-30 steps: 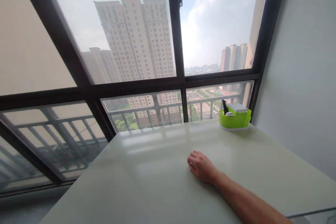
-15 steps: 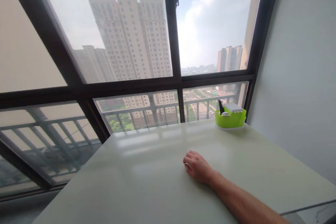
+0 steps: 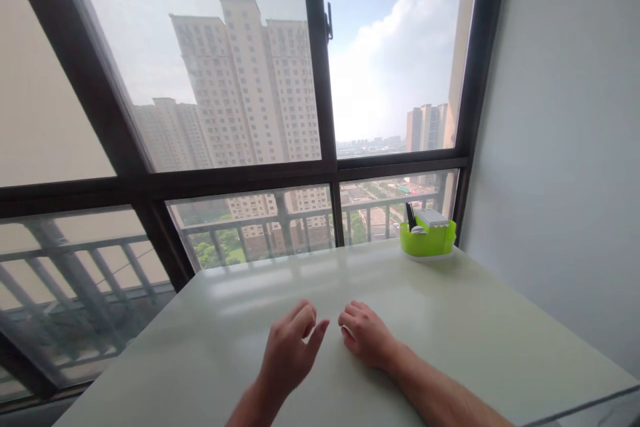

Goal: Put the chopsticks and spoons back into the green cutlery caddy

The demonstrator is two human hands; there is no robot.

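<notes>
- Two bare hands, the left hand (image 3: 291,347) and the right hand (image 3: 367,335), face each other slightly apart near the middle of a pale tabletop (image 3: 185,347).
- Left fingers bend loosely, thumb held away from them, nothing visible in the gap; right fingers curl toward the tabletop, and whether they close on anything cannot be told.
- A green holder (image 3: 427,245) stands upright at the tabletop's far right corner, well apart from both hands, with a black item (image 3: 411,215) and a ridged white block (image 3: 432,217) in it.
- For a steady pose, the fingers are best left slack and the right forearm (image 3: 435,383) supported by the tabletop; space between the thumbs should keep one hand from masking the other.
- Hidden: the right palm, the left hand's underside, so its contact with the tabletop is unclear, and the holder's inside behind its wall.
- Cut off at the bottom: both forearms and the tabletop's near edge. A dark strip (image 3: 590,404) toward the near right corner defies identification, as does a small white item (image 3: 417,229) in the holder.
</notes>
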